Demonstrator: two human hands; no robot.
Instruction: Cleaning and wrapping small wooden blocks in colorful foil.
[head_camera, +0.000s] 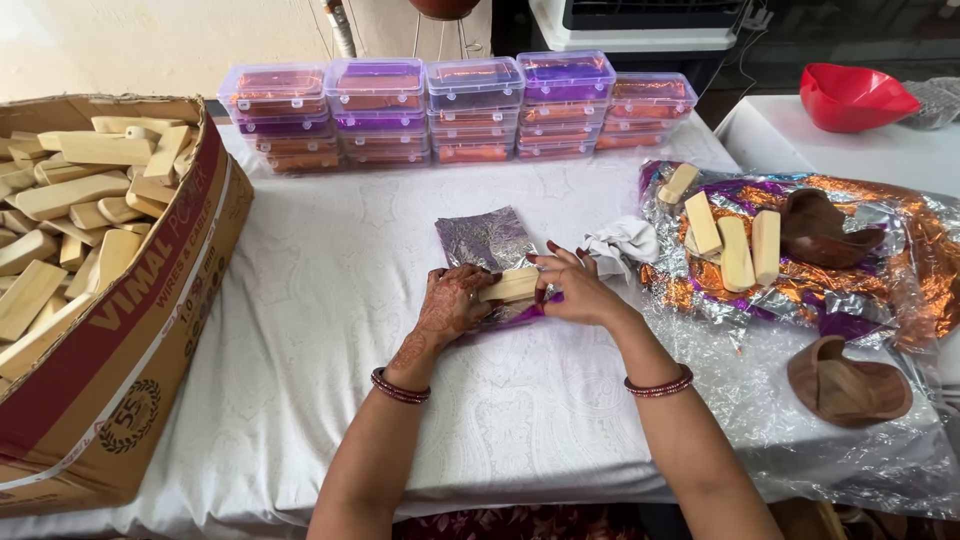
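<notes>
Centrally, on the white tablecloth (330, 300): one pale wooden block (512, 286), lying on a sheet of purple foil (487, 240) and pinched at both ends. Left hand (450, 305): fingers curled around the block's left end, grasping it. Right hand (575, 288): fingertips pressed on the block's right end and on the foil edge beneath, also grasping. Both wrists carry dark red bangles.

Other items, placed relative to the block:
- Left of it, well apart: a large cardboard box (130, 330), tilted open, heaped with similar wooden blocks (70, 190).
- Beyond it, at the table's far edge: a row of clear lidded plastic boxes (430, 110), stacked, contents purple and orange.
- Just right of it: a crumpled white cloth (622, 243).
- Farther right: a spread of purple and orange foil sheets (860, 270) bearing several loose blocks (735, 250) and a brown pouch (820, 230).
- Right and nearer the person: a second brown pouch (845, 385) on clear plastic.
- Far right, beyond: a red bowl (850, 95) on a separate white surface.
</notes>
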